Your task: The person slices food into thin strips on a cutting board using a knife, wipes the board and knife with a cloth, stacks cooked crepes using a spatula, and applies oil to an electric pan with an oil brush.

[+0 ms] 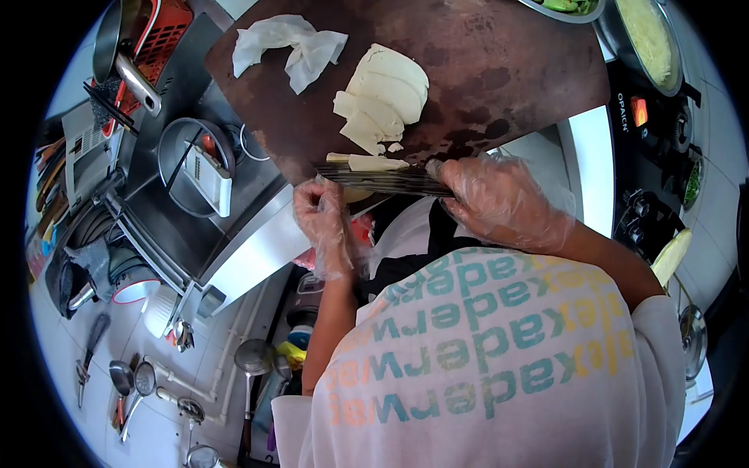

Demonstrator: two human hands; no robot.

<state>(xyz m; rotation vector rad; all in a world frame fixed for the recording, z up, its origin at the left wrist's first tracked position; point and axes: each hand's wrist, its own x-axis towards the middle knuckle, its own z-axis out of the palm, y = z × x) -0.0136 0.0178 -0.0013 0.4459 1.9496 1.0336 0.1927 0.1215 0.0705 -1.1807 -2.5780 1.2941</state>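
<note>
My right hand (507, 199), in a clear plastic glove, grips a kitchen knife (382, 181) by its handle end. The dark, streaked blade points left along the board's near edge. A pale strip of tofu (378, 163) lies along the blade's upper edge. My left hand (321, 214), gloved too, has its fingers curled together at the left end of the blade; what they pinch is hidden. Beyond the knife, overlapping tofu slices (386, 90) and small crumbs sit on the brown cutting board (484, 47).
A crumpled white cloth or wrapper (289, 47) lies at the board's far left. Left is a sink (257, 183) holding a pan (168, 168) and a white grater (209, 183). At right, a bowl of pale shreds (647, 43) stands near the stove (636, 125). Green vegetables (566, 5) fill another bowl.
</note>
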